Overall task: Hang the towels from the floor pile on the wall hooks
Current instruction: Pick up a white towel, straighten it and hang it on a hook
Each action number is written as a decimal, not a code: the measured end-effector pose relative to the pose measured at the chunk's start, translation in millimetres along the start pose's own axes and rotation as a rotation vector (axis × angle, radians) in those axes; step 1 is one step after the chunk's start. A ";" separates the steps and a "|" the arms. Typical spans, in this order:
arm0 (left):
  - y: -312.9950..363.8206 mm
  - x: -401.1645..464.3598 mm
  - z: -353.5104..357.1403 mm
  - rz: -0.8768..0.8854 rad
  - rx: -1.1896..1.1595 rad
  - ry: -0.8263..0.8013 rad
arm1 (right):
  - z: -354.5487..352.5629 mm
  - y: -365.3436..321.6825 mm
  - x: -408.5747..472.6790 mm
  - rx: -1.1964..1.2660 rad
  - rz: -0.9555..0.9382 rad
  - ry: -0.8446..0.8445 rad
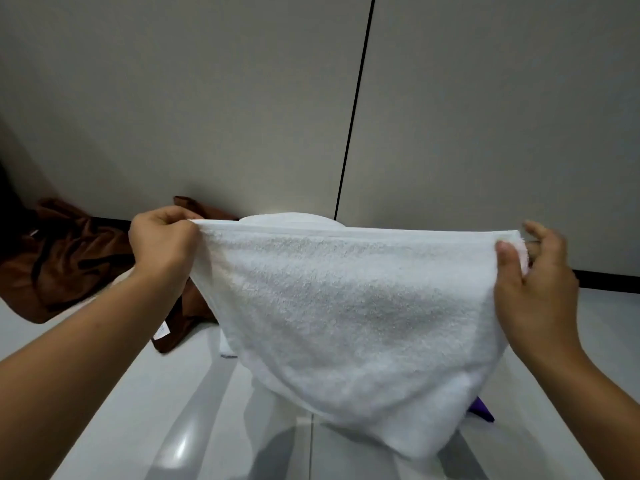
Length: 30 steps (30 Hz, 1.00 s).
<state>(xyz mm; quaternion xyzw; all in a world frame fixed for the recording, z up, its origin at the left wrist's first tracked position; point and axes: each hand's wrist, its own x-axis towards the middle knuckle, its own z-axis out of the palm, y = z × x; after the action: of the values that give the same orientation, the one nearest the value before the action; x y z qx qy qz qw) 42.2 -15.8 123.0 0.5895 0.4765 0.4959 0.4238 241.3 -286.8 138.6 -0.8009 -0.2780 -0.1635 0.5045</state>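
— What's nearest?

— A white towel [353, 313], stretched between both hands above the floor [104, 393]. The left hand [162, 247] pinches one top corner, the right hand [533, 282] pinches the other under its thumb.

— Which step?

— Spreading it out, I'd say, before hanging.

— Beyond it?

— A brown towel [69, 258] lies crumpled at the wall [207, 98]. No hooks in view, so next means lifting and finding one.
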 end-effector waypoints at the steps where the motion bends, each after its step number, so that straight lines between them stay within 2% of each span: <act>1: -1.2 -0.3 -0.6 0.000 0.012 0.005 | 0.4 1.4 0.5 -0.002 0.011 -0.006; 6: -13.8 1.6 -4.7 -0.051 0.086 -0.009 | 6.0 -10.5 -1.4 0.067 0.016 0.038; 11: -44.2 8.9 -9.5 -0.112 0.255 -0.093 | 12.9 -26.3 -10.2 0.057 -0.220 0.080; 13: -61.0 4.9 -13.3 -0.134 0.435 -0.236 | 15.4 -28.7 -13.7 0.030 -0.316 0.039; 15: -75.1 -7.1 -15.3 -0.146 0.699 -0.483 | 18.0 -30.9 -16.8 -0.010 -0.390 -0.044; 17: -81.8 -20.3 -14.3 -0.078 0.968 -0.744 | 20.7 -34.8 -18.7 -0.047 -0.444 -0.147; 19: -75.4 -30.3 -5.3 0.012 1.031 -0.880 | 24.4 -39.7 -19.5 -0.053 -0.461 -0.242; 20: -67.1 -34.8 1.2 0.032 0.963 -0.921 | 26.9 -42.0 -20.0 -0.045 -0.465 -0.287; 23: -24.2 -57.5 24.5 0.031 0.446 -0.990 | 34.3 -47.2 -21.0 0.003 -0.481 -0.387; 26: 24.9 -90.7 40.9 0.085 0.039 -1.142 | 38.2 -53.0 -20.2 0.117 -0.460 -0.423; 28: 47.4 -108.4 44.2 0.097 -0.162 -1.124 | 37.8 -56.0 -18.7 0.183 -0.429 -0.411; 30: 58.5 -117.3 46.5 0.118 -0.252 -1.059 | 35.9 -57.7 -17.5 0.227 -0.380 -0.395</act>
<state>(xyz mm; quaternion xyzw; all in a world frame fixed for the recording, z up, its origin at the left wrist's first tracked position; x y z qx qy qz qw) 90.1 -143.2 151.8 0.7288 0.1013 0.2076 0.6445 191.6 -240.0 154.8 -0.6894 -0.5323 -0.0636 0.4872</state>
